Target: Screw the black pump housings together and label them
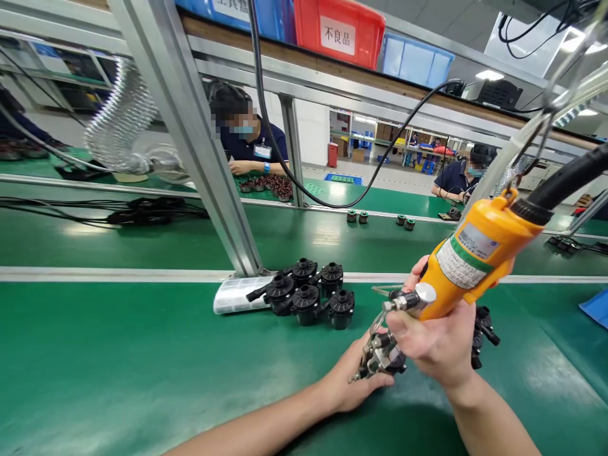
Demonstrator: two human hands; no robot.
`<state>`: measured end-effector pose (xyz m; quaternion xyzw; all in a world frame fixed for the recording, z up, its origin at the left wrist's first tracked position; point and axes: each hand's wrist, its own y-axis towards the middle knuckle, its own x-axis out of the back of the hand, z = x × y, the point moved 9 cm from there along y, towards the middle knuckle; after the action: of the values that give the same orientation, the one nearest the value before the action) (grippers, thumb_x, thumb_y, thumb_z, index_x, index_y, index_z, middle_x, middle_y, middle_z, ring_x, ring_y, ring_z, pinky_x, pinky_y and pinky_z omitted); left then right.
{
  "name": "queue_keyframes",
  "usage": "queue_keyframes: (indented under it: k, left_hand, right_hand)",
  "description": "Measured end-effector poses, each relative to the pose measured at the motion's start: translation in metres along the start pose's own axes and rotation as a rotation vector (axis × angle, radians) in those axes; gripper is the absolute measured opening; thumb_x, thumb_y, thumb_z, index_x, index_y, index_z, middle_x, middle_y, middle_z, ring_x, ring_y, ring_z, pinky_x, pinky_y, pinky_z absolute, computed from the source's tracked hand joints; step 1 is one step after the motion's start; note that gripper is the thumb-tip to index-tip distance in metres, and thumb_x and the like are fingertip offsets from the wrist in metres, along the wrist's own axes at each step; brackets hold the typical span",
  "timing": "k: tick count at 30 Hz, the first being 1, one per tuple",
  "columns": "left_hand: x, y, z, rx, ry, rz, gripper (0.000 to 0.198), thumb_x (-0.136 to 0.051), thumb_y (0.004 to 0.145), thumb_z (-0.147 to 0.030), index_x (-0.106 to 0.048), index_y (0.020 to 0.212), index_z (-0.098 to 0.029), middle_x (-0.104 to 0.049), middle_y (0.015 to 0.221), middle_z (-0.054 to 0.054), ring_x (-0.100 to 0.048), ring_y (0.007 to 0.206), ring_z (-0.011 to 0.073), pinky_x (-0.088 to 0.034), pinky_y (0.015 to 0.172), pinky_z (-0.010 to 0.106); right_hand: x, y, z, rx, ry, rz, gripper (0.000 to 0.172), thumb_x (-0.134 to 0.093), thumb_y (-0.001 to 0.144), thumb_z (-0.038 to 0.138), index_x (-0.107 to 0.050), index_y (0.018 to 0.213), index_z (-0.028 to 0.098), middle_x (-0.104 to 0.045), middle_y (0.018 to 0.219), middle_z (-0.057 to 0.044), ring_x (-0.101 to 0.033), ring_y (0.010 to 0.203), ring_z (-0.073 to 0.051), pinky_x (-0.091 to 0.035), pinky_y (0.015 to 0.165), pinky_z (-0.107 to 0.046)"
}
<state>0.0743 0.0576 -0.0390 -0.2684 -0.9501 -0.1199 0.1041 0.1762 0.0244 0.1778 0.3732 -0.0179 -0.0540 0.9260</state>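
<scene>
"Two bare hands in the head view: where's the black part (398, 363)?"

"Over the green worktop (142, 354), fingers of the left hand (349, 375) wrapped around it; the right hand's (444, 345) clasp the orange tool (475, 253)."

"Technique?"

"I'd keep both aligned, fingertips clear."

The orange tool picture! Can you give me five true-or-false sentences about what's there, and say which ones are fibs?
1. The right hand holds the orange tool. True.
2. The left hand holds a paper cup. False: it is around a black part, partly hidden by the tool.
3. The red bin is up on the shelf. True.
4. The tabletop is pink. False: it is green.
5. A bunch of black pieces stands on the tabletop, left of the tool in the picture. True.
</scene>
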Motion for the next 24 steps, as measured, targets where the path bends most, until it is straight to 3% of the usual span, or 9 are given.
queue_keyframes:
  k: [3, 7, 9, 11, 14, 17, 20, 24]
  left_hand:
    - [0.001, 0.001, -0.003, 0.028, -0.093, -0.022, 0.067, -0.085, 0.074, -0.031, -0.064, 0.138, -0.022, -0.067, 0.145, 0.008, -0.061, 0.131, 0.0356, -0.045, 0.119, 0.048]
    - [0.000, 0.002, -0.007, 0.029, -0.078, 0.022, 0.055, -0.084, 0.077, -0.032, -0.070, 0.129, -0.022, -0.077, 0.123, 0.007, -0.066, 0.120, 0.0346, -0.048, 0.114, 0.050]
    - [0.000, 0.001, -0.007, 0.009, -0.024, 0.026, 0.053, -0.085, 0.077, -0.034, -0.072, 0.127, -0.023, -0.078, 0.118, 0.007, -0.064, 0.123, 0.0361, -0.044, 0.119, 0.052]
    - [0.003, -0.001, -0.001, -0.001, 0.000, -0.017, 0.063, -0.088, 0.077, -0.037, -0.068, 0.135, -0.023, -0.076, 0.126, 0.008, -0.060, 0.131, 0.0381, -0.039, 0.123, 0.053]
    - [0.001, -0.001, 0.015, 0.020, -0.018, -0.056, 0.079, -0.089, 0.076, -0.036, -0.058, 0.147, -0.024, -0.070, 0.140, 0.010, -0.058, 0.136, 0.0382, -0.041, 0.122, 0.051]
    - [-0.010, 0.013, 0.026, 0.026, -0.048, -0.022, 0.092, -0.090, 0.074, -0.031, -0.047, 0.156, -0.027, -0.065, 0.148, 0.009, -0.059, 0.137, 0.0354, -0.042, 0.121, 0.048]
    - [-0.024, 0.044, 0.022, -0.048, -0.115, 0.023, 0.104, -0.086, 0.077, -0.028, -0.031, 0.166, -0.026, -0.061, 0.154, 0.010, -0.058, 0.139, 0.0319, -0.040, 0.124, 0.045]
    - [-0.034, 0.093, 0.027, -0.058, -0.110, -0.011, 0.121, -0.087, 0.070, -0.024, -0.019, 0.170, -0.023, -0.062, 0.153, 0.012, -0.059, 0.139, 0.0335, -0.038, 0.125, 0.048]
  right_hand:
    - [-0.001, 0.002, -0.003, -0.004, 0.006, -0.004, 0.051, -0.087, 0.074, 0.038, -0.059, 0.113, 0.023, -0.056, 0.075, 0.002, -0.058, 0.062, -0.016, -0.056, 0.054, -0.028]
    - [-0.004, 0.005, -0.012, -0.063, 0.079, -0.009, 0.046, -0.085, 0.075, 0.038, -0.057, 0.108, 0.023, -0.051, 0.068, 0.005, -0.051, 0.053, -0.013, -0.052, 0.048, -0.025]
    - [-0.003, 0.008, -0.017, -0.095, 0.134, -0.014, 0.046, -0.086, 0.073, 0.036, -0.056, 0.105, 0.024, -0.050, 0.067, 0.007, -0.047, 0.051, -0.011, -0.049, 0.047, -0.024]
    - [0.006, 0.012, -0.021, -0.136, 0.207, -0.023, 0.048, -0.088, 0.071, 0.033, -0.056, 0.106, 0.024, -0.051, 0.069, 0.007, -0.045, 0.051, -0.009, -0.046, 0.047, -0.022]
    - [0.040, 0.019, -0.018, -0.169, 0.333, -0.087, 0.052, -0.091, 0.071, 0.033, -0.057, 0.110, 0.025, -0.053, 0.074, 0.006, -0.045, 0.053, -0.008, -0.043, 0.048, -0.021]
    - [0.094, 0.023, 0.003, -0.107, 0.461, -0.241, 0.056, -0.091, 0.069, 0.046, -0.059, 0.110, 0.026, -0.048, 0.071, 0.007, -0.038, 0.049, -0.007, -0.038, 0.045, -0.019]
    - [0.144, 0.023, 0.021, -0.079, 0.498, -0.380, 0.060, -0.091, 0.060, 0.055, -0.061, 0.102, 0.024, -0.040, 0.061, 0.008, -0.031, 0.044, -0.007, -0.031, 0.039, -0.020]
    - [0.177, 0.021, 0.022, -0.134, 0.450, -0.415, 0.051, -0.086, 0.061, 0.053, -0.067, 0.097, 0.021, -0.037, 0.056, 0.006, -0.029, 0.040, -0.009, -0.025, 0.037, -0.023]
